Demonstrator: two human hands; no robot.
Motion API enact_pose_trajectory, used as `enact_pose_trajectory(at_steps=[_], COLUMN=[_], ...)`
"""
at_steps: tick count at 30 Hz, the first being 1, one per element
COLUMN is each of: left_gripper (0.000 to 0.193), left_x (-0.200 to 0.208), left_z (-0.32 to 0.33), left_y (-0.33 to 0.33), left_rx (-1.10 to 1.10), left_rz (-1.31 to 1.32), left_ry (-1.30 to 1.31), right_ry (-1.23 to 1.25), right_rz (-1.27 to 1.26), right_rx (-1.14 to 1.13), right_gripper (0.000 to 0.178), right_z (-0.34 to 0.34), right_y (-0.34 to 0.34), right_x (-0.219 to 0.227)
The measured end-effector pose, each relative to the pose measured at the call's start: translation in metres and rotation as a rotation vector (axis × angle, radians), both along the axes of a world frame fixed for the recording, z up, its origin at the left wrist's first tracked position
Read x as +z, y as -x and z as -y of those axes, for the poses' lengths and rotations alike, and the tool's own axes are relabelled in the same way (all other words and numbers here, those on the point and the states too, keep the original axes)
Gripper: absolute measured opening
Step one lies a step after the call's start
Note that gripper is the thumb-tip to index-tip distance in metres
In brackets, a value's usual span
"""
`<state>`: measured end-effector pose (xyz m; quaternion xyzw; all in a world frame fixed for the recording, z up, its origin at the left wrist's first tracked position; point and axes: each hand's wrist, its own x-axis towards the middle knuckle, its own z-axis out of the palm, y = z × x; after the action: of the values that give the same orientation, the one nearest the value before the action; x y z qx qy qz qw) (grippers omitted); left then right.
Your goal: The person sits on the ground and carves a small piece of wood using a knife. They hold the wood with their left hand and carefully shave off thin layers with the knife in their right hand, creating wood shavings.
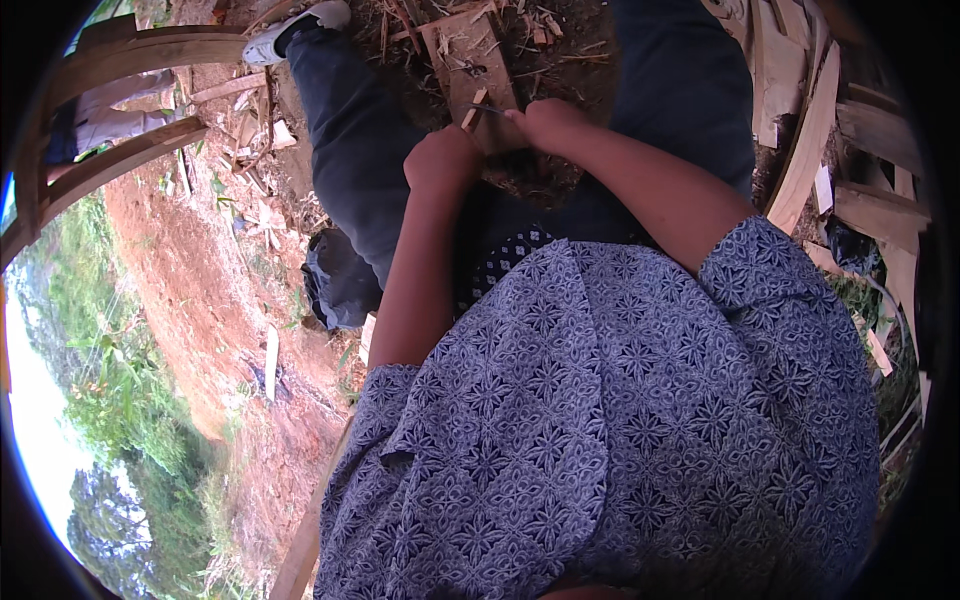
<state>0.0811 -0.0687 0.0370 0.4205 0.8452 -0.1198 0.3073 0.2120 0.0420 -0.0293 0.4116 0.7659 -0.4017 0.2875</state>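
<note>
Stick (474, 114) short, pale, juts fwd from L hand (442, 160), above board (462, 50) btwn legs (350, 160). L hand: closed fist, apparently round stick's near end; fingers mostly hidden. R hand (552, 126): closed too, seemingly on handle of thin blade (495, 109); grip itself hidden. Blade end at stick; touching or just over it, can't tell.

Risks (my judgement): blade could skid into L hand, close by, if stick twists or edge slips. Stick could split if pressed too hard. Overshoot could reach a leg, as both flank the work.

Count: hands 2, stick 1, blade 1, board 1, legs 2, shoe 1 (292, 32), dk bag 1 (prob.) (340, 280). Chips (285, 134): too many.
</note>
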Motion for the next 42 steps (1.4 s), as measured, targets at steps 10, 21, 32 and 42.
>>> enact_pose_trajectory(at_steps=[10,21,32,42], left_gripper=[0.031,0.025,0.023,0.02], left_x=[0.015,0.016,-0.022,-0.016], left_z=[-0.008,-0.013,-0.023,-0.031], left_y=[0.01,0.052,0.049,0.04], left_rx=[-0.096,0.279,0.44,0.339], left_rz=[-0.057,0.217,0.226,0.272], left_ry=[0.04,-0.724,-1.164,-1.166], right_ry=[0.05,0.375,0.03,-0.19], right_rz=[-0.446,-0.419,-0.644,-0.801], right_rx=[-0.115,-0.44,-0.342,-0.253], right_gripper=[0.05,0.042,0.057,0.058], right_z=[0.014,0.001,0.011,0.018], right_y=[-0.029,-0.039,-0.029,-0.012], right_x=[-0.009,0.002,0.041,0.05])
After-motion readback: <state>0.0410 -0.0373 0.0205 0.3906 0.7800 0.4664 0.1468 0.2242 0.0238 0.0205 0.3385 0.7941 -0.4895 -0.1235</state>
